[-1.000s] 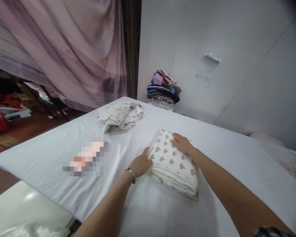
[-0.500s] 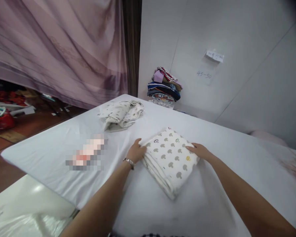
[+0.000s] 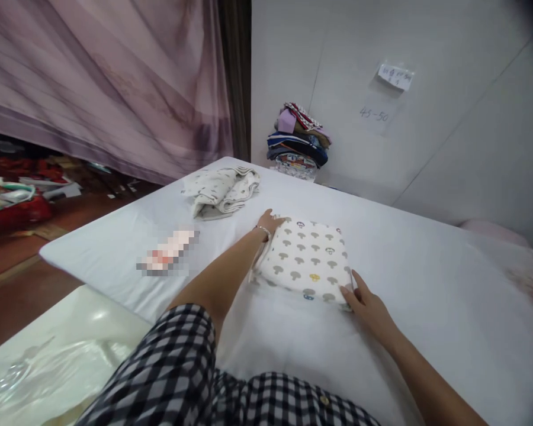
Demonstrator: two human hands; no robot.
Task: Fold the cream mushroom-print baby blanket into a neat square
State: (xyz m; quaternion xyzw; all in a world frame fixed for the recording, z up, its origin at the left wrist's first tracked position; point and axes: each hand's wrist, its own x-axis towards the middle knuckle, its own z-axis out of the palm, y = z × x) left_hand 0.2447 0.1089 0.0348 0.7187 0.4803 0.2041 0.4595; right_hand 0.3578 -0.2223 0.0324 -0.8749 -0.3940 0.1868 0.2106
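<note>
A folded white cloth [image 3: 311, 254] with grey mushroom prints, a few coloured, lies on the white-covered table [image 3: 426, 307]. My left hand [image 3: 270, 222], with a bracelet at the wrist, grips its far left corner. At the near right corner, my right hand [image 3: 364, 302] has hold of the edge, thumb on top and forefinger along the side. Some fingertips of both hands are hidden by the cloth. Beyond my left forearm lies a second, loosely folded white cloth [image 3: 222, 192] with a small print.
A pixelated pinkish object [image 3: 169, 251] lies left on the table. Folded fabrics [image 3: 297, 142] are stacked by the grey wall [image 3: 426, 148], which bears paper notes [image 3: 395, 77]. A pink curtain [image 3: 115, 77] hangs at left. Clear plastic [image 3: 57, 373] covers a lower surface at near left.
The mushroom-print cloth has turned on the table, its edges now squarer to me. My left hand has moved farther away and my right hand nearer. The view has shifted slightly.
</note>
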